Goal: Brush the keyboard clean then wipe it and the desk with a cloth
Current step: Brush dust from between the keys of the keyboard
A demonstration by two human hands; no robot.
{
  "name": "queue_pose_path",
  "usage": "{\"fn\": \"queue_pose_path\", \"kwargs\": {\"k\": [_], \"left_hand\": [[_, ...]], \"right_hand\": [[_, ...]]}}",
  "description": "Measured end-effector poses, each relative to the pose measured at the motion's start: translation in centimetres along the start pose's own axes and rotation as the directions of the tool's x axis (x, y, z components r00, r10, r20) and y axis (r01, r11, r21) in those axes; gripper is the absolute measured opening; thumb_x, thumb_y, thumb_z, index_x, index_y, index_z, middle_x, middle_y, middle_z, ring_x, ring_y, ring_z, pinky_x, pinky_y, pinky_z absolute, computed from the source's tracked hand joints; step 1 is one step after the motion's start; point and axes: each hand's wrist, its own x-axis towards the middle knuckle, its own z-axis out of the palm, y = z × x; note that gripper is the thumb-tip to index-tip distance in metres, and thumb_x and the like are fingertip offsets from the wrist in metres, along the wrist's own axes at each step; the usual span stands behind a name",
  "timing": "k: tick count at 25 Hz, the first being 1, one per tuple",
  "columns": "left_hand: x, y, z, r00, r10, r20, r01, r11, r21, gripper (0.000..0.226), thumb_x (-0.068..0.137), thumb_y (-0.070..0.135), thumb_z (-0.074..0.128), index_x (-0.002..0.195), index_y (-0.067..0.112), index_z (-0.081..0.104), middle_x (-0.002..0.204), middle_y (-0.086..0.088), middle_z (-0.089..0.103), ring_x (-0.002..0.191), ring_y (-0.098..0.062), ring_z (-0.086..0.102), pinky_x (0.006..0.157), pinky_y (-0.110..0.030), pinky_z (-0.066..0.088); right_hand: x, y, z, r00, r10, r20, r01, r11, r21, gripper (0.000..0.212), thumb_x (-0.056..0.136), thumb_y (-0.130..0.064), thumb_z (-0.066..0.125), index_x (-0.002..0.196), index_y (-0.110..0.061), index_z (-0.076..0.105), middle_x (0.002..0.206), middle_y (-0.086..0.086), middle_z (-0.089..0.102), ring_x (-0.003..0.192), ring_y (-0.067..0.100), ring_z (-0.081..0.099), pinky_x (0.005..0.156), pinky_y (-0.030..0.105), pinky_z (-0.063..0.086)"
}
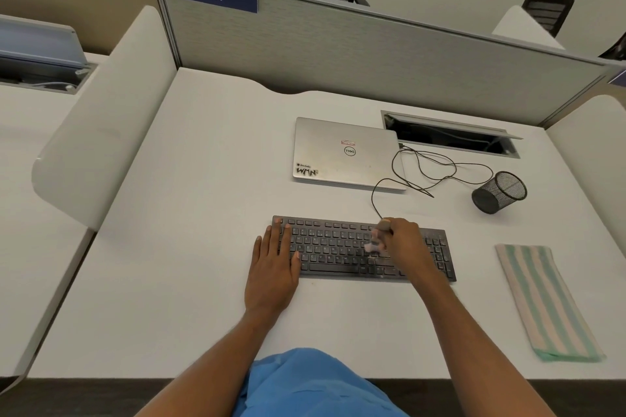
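Note:
A black keyboard (338, 247) lies on the white desk (203, 179) in front of me. My left hand (272, 264) rests flat on the keyboard's left end, fingers straight. My right hand (404, 244) grips a small brush (377, 239) by its wooden handle, with the blurred bristles down on the keys right of the middle. A folded cloth (545, 301) with green and cream stripes lies on the desk to the right of the keyboard, apart from both hands.
A shut silver laptop (345, 152) sits behind the keyboard. A dark cable (440, 173) loops from it across the desk. A black mesh pen cup (499, 191) stands at the right. An open cable hatch (450, 137) lies at the back, under the grey partition (372, 54).

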Motion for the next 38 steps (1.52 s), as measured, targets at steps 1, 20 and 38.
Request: {"fn": "queue_pose_path", "kwargs": {"k": [1, 20, 38], "left_hand": [[0.0, 0.0, 0.0, 1.0, -0.001, -0.003, 0.001, 1.0, 0.001, 0.064, 0.111, 0.041, 0.025, 0.17, 0.018, 0.014, 0.178, -0.002, 0.003, 0.164, -0.019, 0.008, 0.133, -0.043, 0.009], [-0.1, 0.2, -0.2, 1.0, 0.002, -0.008, -0.002, 1.0, -0.003, 0.064, 0.111, 0.041, 0.024, 0.17, 0.019, 0.014, 0.178, -0.002, 0.003, 0.163, -0.02, 0.009, 0.133, -0.042, 0.009], [-0.1, 0.0, -0.3, 1.0, 0.0, 0.005, 0.0, 1.0, -0.006, 0.064, 0.111, 0.041, 0.025, 0.17, 0.019, 0.013, 0.178, -0.002, 0.002, 0.164, -0.019, 0.008, 0.133, -0.042, 0.008]], "right_hand": [[0.2, 0.6, -0.6, 0.999, 0.034, -0.031, -0.034, 0.999, -0.008, 0.025, 0.102, -0.002, 0.051, 0.08, 0.002, 0.064, 0.088, 0.014, 0.072, 0.063, 0.009, 0.074, 0.049, 0.017, 0.047], [1.4, -1.1, -0.8, 0.993, 0.049, -0.103, -0.05, 0.999, -0.01, 0.026, 0.098, 0.0, 0.051, 0.075, -0.008, 0.062, 0.097, 0.009, 0.075, 0.075, 0.023, 0.077, 0.057, 0.031, 0.058], [0.7, -2.6, 1.4, 0.973, -0.057, -0.225, 0.041, 0.996, -0.077, 0.031, 0.105, -0.017, 0.051, 0.079, -0.001, 0.054, 0.072, 0.005, 0.065, 0.062, 0.001, 0.064, 0.047, 0.01, 0.04]]}}
